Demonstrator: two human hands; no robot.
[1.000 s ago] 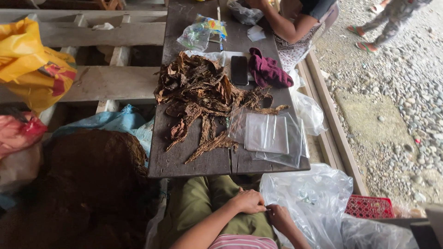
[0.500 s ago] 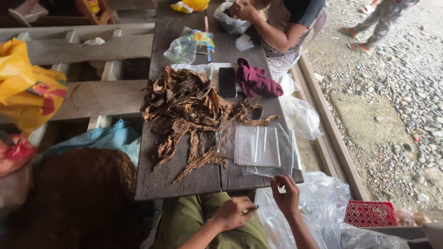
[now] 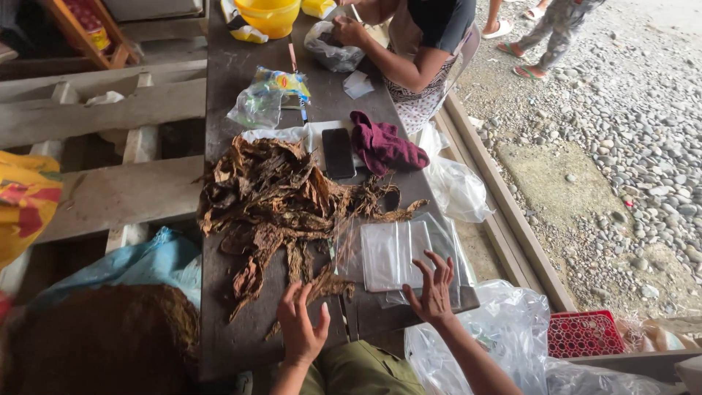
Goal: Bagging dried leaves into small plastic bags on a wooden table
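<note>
My left hand [image 3: 301,325] hovers open over the near edge of a dark wooden table [image 3: 232,80], its fingers spread just below a strand of dried brown leaf. My right hand [image 3: 433,290] is also open, fingertips at the near edge of a stack of clear plastic bags [image 3: 395,253]. A large heap of dried brown leaves [image 3: 272,197] covers the table's middle. Neither hand holds anything.
A black phone [image 3: 338,152] and a maroon cloth [image 3: 384,148] lie beyond the leaves. Another person [image 3: 417,44] works at the far end beside a yellow bowl [image 3: 272,14]. A red basket [image 3: 583,333] and a big clear bag [image 3: 488,338] sit at my right. A brown mound [image 3: 95,344] fills the lower left.
Both hands have risen from my lap to the table's near edge and opened, fingers spread. The camera has tilted up, showing more of the far end.
</note>
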